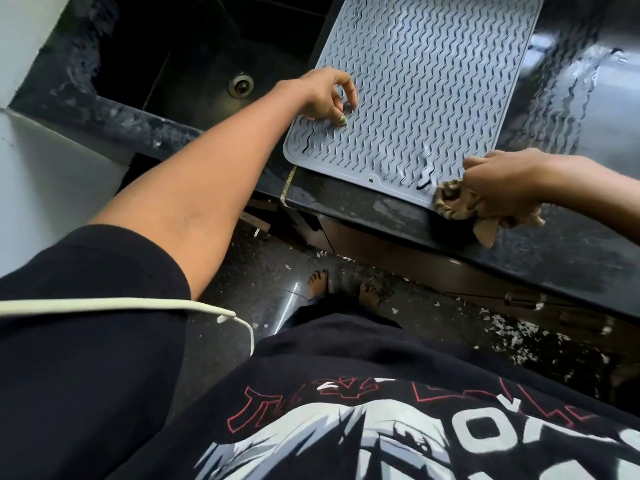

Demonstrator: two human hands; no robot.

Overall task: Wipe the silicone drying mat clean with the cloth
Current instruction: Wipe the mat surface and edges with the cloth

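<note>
A grey silicone drying mat (415, 91) lay flat on a dark, glossy worktop (571, 244), just right of a black sink (194, 64), with its near left corner reaching over the seam at the sink's edge. The mat's face was covered in raised wavy ribs, and a few wet streaks showed near its near edge. The person's left hand (325, 95) rested on the mat's near left part, fingers (341, 120) curled and pressing down on the ribs, pinning it rather than gripping anything. The right hand (502, 181) was closed around a bunched tan cloth (453, 199) at the mat's near right corner, the cloth touching the mat's edge and hanging partly over the worktop. The mat looked thin, light and floppy, so it would likely slide or buckle on the wet worktop unless held down; a flat press on a corner opposite the wiping hand seemed the sensible hold, and the ribs would probably trap water between them. The cloth looked soft and easy to wad. The sink appeared empty, only its metal drain (240, 85) showing at the bottom. Below, bare feet stood on a speckled dark floor.
</note>
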